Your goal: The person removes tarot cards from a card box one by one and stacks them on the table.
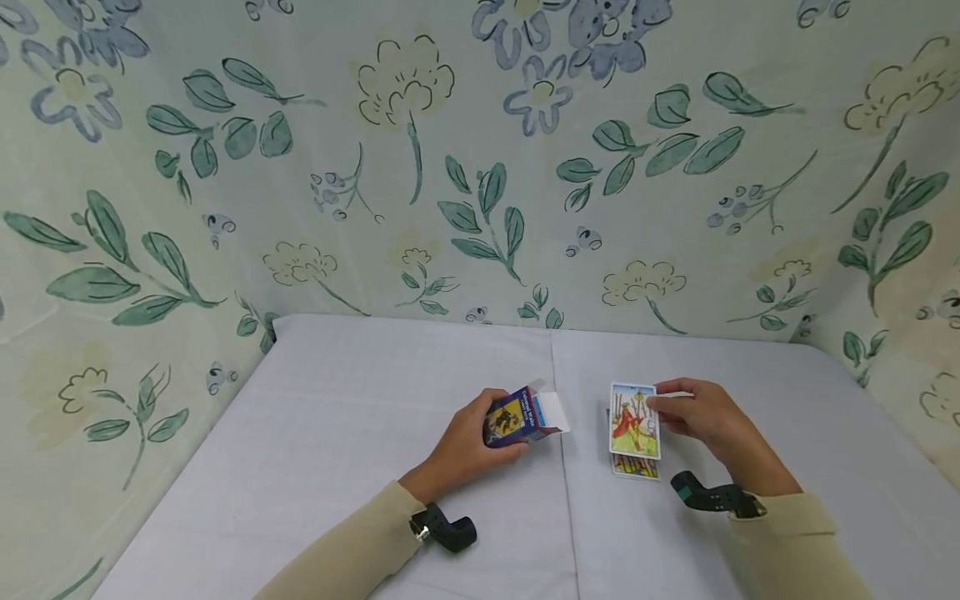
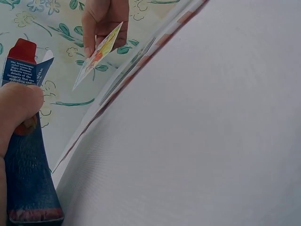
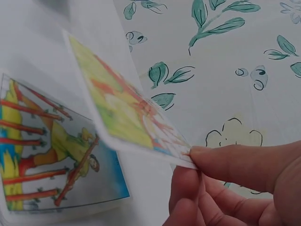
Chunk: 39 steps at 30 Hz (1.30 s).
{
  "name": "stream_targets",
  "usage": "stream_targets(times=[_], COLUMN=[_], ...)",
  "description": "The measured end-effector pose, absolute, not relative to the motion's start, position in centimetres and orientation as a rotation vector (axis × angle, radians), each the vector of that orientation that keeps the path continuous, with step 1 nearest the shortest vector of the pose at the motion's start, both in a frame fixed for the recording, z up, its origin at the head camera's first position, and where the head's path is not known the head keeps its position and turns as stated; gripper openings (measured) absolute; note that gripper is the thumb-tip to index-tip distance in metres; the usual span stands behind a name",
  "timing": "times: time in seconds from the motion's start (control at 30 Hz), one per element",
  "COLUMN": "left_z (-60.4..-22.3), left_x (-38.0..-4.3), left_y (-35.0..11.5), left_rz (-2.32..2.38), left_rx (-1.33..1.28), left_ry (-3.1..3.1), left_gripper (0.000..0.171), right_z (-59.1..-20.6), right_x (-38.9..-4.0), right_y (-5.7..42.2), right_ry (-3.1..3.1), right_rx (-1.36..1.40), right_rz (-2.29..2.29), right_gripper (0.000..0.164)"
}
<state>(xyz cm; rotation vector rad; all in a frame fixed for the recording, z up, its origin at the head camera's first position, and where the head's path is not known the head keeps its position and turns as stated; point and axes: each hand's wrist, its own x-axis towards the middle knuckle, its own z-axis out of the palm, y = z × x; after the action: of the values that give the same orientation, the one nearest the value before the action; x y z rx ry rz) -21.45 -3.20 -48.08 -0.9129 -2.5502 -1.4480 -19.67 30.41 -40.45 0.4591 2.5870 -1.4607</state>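
My left hand (image 1: pixel 467 440) grips a dark blue tarot card box (image 1: pixel 507 422), its open white flap facing right. In the left wrist view the thumb presses on the narrow side of the box (image 2: pixel 28 174), near the raised red tab. My right hand (image 1: pixel 708 423) pinches a tarot card (image 1: pixel 628 427) by its edge between thumb and fingers. That card shows a red-robed figure and is tilted in the right wrist view. Below it, another tarot card (image 3: pixel 56 155) with a figure among several staffs lies face up on the table, partly covered in the head view.
A white cloth (image 1: pixel 360 383) covers the table, with a crease running front to back between the two hands. Behind and at the sides hangs a floral curtain (image 1: pixel 525 208). Each wrist wears a black camera band (image 1: pixel 450 531).
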Motion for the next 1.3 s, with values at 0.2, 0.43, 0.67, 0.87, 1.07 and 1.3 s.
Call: stream_targets(times=[0.2,0.43,0.67,0.87,1.07,1.3], left_z=[-48.1,-48.2,-48.2,-48.1,-48.0,-48.0], left_x=[-21.5,-21.5,-21.5,-21.5,-21.5,-21.5], left_y=[-3.2,-3.2,-3.2,-3.2,-3.2,-3.2], left_rz=[-1.458,-1.465,-1.462,-1.464,-1.454,-1.433], left_rx=[-0.916,-0.918,-0.925,-0.930,-0.928,-0.939], left_ry=[-2.544,-2.539,-2.540,-2.543,-2.546,-2.540], left_gripper=[0.070,0.070,0.070,0.070,0.070,0.069], right_z=[-40.9,-41.8,-42.3,-42.7,-42.9,-42.8], right_x=[-19.8,-20.0,-20.1,-20.1,-20.1,-19.9], right_y=[30.4,30.7,30.9,31.0,31.0,30.6], right_ry=[2.562,2.550,2.550,2.553,2.548,2.580], right_rx=[0.498,0.524,0.527,0.510,0.508,0.523], right_rz=[-1.446,-1.411,-1.379,-1.365,-1.366,-1.319], right_gripper=[0.046,0.046,0.047,0.047,0.046,0.045])
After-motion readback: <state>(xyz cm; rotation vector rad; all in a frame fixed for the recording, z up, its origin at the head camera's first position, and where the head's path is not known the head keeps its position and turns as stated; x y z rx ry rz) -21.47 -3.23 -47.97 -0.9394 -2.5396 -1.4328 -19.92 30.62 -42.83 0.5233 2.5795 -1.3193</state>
